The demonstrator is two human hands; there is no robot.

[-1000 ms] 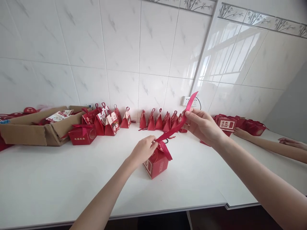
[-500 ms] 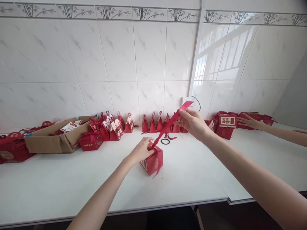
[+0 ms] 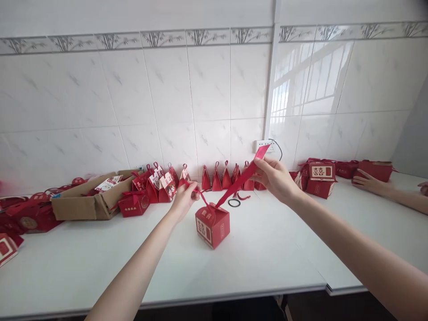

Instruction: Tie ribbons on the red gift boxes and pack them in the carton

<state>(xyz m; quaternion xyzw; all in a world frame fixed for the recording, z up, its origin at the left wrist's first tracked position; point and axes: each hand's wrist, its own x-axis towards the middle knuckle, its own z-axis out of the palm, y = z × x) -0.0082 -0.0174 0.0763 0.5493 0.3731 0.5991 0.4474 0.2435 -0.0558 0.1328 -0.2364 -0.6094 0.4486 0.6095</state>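
A small red gift box [image 3: 212, 225] stands on the white counter [image 3: 100, 263] in front of me. A red ribbon [image 3: 241, 179] comes up from its top in two ends. My left hand [image 3: 184, 197] pinches the thin left end, up and to the left of the box. My right hand [image 3: 274, 177] pinches the wide right end, held taut up and to the right. A black elastic ring [image 3: 234, 203] lies on the counter just behind the box.
Several red pyramid-shaped gift boxes [image 3: 220, 177] line the tiled wall. An open cardboard carton [image 3: 87, 203] and more red boxes [image 3: 133, 203] sit at the left. Another person's hand [image 3: 368, 183] rests by red boxes [image 3: 320, 176] at the right. A wall socket [image 3: 263, 145] sits above.
My left hand has lifted off the box top and pulled the thin ribbon end up to the left. The right hand keeps the wide end taut. The view has tilted upward.
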